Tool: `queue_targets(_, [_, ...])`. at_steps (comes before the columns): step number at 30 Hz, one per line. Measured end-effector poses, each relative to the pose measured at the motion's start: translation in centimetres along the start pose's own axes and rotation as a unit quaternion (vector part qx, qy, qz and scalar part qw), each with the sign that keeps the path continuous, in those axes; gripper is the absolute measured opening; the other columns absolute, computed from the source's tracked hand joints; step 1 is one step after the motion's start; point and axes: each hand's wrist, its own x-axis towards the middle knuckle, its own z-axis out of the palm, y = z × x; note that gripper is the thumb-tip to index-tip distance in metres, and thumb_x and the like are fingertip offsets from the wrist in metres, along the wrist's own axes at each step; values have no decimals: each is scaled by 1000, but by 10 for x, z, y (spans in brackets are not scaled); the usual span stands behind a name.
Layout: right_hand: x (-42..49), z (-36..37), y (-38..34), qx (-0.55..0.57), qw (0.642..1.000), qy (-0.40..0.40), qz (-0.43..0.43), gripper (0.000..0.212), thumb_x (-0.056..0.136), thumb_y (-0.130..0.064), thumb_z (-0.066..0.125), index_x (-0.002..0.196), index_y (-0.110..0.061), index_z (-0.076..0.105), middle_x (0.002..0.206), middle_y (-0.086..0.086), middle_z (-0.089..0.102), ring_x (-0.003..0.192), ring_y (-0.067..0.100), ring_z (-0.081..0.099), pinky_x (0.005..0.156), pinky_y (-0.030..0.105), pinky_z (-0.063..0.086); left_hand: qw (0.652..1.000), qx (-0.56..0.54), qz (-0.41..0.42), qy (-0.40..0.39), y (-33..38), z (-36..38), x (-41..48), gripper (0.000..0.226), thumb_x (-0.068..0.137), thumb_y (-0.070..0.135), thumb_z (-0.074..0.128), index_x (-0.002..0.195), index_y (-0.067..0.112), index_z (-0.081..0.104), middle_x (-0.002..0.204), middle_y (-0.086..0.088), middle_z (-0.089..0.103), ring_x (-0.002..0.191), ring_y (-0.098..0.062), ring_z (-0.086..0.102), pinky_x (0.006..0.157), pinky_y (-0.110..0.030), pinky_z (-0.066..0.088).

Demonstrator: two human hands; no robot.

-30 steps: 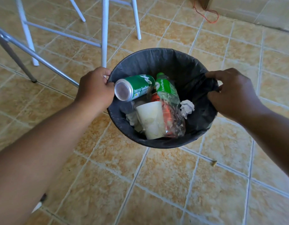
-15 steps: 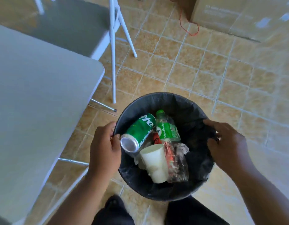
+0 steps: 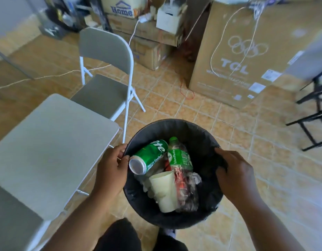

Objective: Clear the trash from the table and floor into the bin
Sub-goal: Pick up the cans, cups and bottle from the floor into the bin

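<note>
The bin [image 3: 174, 129], a round one lined with a black bag, hung between the two hands, apparently lifted clear of the tiled floor [image 3: 220, 115], just off the near right corner of the desk [image 3: 47, 142]. Inside it lay a green soda can [image 3: 147, 156] on its side, a crushed clear plastic bottle with a green label [image 3: 180, 158], a white paper cup [image 3: 164, 191] and a bit of crumpled paper [image 3: 197, 178]. The left hand [image 3: 111, 169] was clamped on the left rim, thumb over the liner and fingers curled outside; the right hand [image 3: 234, 176] was likewise closed on the right rim, bunching the black bag under its fingers. The desk top in view carried no litter, and no trash showed on the visible floor, so the clearing looked nearly or wholly finished and the step in hand was judged to be carrying the bin. To do that well, both grips should stay opposite each other so the bin rides level and the can cannot roll out; the fingers ought to pinch rim and liner together, lest the bag slip down. A grey folding chair [image 3: 105, 73] stood beyond the desk's far right corner, with cords trailing across the floor by the cardboard boxes [image 3: 229, 51], so the path deserved a look before stepping.
</note>
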Motion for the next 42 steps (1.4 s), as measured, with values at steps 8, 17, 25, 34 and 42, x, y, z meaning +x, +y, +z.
queue_targets(8, [84, -33, -26, 20, 996, 84, -3, 52, 72, 14, 61, 118, -8, 68, 113, 11, 67, 91, 32, 65, 83, 32, 49, 999, -33, 30, 18, 57, -12, 95, 32, 91, 10, 56, 122, 18, 61, 101, 4, 56, 92, -15, 53, 81, -25, 38])
queue_targets(17, [227, -38, -72, -15, 996, 74, 43, 52, 76, 10, 59, 123, -13, 66, 116, 6, 64, 93, 29, 64, 82, 26, 45, 997, -58, 53, -2, 99, -13, 258, 32, 91, 9, 56, 122, 17, 61, 98, -1, 57, 87, -14, 50, 79, -25, 39])
queue_targets(25, [345, -40, -87, 12, 995, 82, 53, 53, 76, 9, 60, 123, -15, 66, 117, 6, 65, 97, 29, 62, 88, 27, 43, 997, -54, 58, -1, 132, -1, 372, 32, 90, 9, 56, 121, 19, 62, 97, -3, 59, 86, -17, 53, 78, -24, 37])
queue_targets(34, [507, -51, -65, 22, 999, 30, -25, 52, 78, 6, 57, 126, -14, 64, 119, 6, 64, 101, 26, 61, 88, 20, 38, 997, -42, -4, 69, 179, 48, 477, 31, 87, 9, 58, 116, 20, 64, 92, -4, 60, 84, -22, 57, 78, -28, 40])
queue_targets(42, [644, -63, -61, 12, 992, -2, -125, 53, 74, 11, 58, 122, -11, 66, 113, 11, 66, 96, 28, 63, 78, 7, 30, 988, -61, -64, 126, 219, 75, 541, 30, 92, 11, 54, 120, 19, 61, 107, -6, 62, 98, -25, 59, 88, -36, 46])
